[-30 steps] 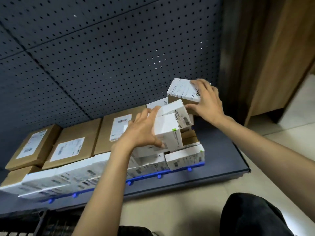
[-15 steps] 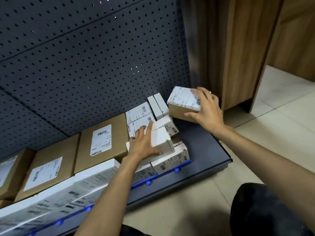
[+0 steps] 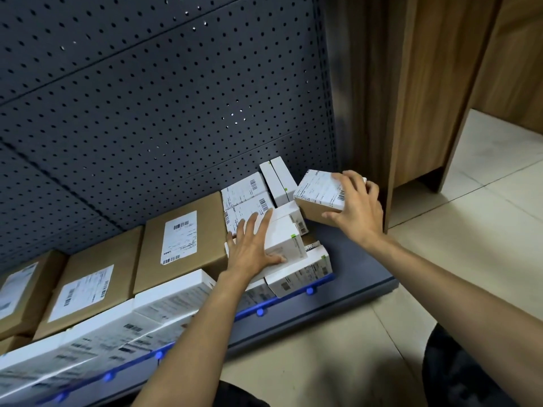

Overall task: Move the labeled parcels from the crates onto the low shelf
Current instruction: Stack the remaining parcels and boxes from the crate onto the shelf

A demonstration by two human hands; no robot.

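Held tilted over the bare right end of the low shelf (image 3: 363, 267): brown labelled parcel (image 3: 318, 193), right hand (image 3: 359, 211) curled round it, fingers across the label, thumb on the near side. Left hand (image 3: 252, 248) spread flat, pressing on the white box (image 3: 287, 240) beside. Best to level the parcel, set it down just beside the stack, square to the shelf edge, steadying the white box meanwhile.

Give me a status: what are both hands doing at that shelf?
Right hand grips brown labelled parcel at right end of low shelf. Left hand flat on white box atop stack. Stack sits close beside parcel.
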